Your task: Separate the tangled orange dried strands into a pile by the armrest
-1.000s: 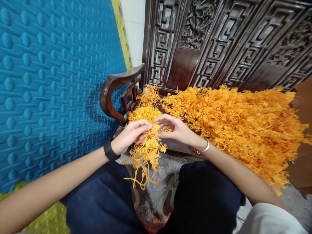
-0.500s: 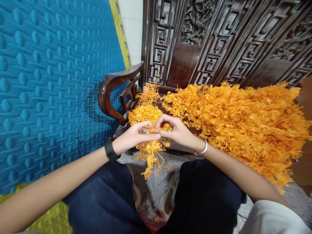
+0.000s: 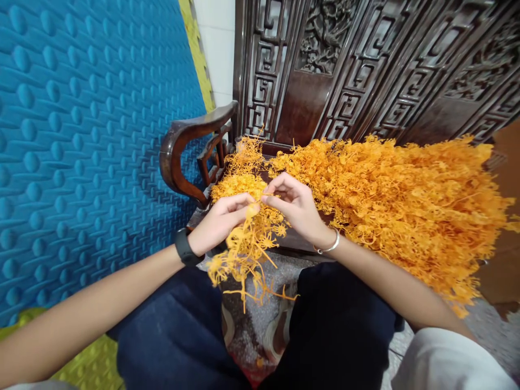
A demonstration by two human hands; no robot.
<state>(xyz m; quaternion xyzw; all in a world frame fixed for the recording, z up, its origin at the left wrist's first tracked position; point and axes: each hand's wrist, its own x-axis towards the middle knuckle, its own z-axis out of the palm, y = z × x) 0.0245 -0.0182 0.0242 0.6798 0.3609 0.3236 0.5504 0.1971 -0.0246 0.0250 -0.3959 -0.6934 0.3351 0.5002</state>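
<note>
My left hand [image 3: 221, 219] is closed at the fingertips on a dangling cluster of yellow-orange plastic flower pieces [image 3: 247, 246], with thin, spidery strands hanging down between my knees. Close beside it, my right hand [image 3: 298, 208] pinches a thin orange strand [image 3: 268, 194] between thumb and forefinger. Whether this strand is joined to the cluster I cannot tell. Behind both hands lies a small heap of similar yellow-orange pieces [image 3: 238, 185] on the dark wooden bench [image 3: 300, 238], partly hidden by my fingers.
A large mound of orange pieces [image 3: 414, 200] covers the bench's right side. Its carved wooden back [image 3: 304, 108] rises behind, and a curved armrest [image 3: 174, 157] stands at the left. Blue foam matting [image 3: 81, 135] fills the left side. A brown cardboard surface [image 3: 504, 216] is at far right.
My right hand has moved up and slightly away from my left, a strand pinched in it. The cluster under my left hand has swung left and shows more fully.
</note>
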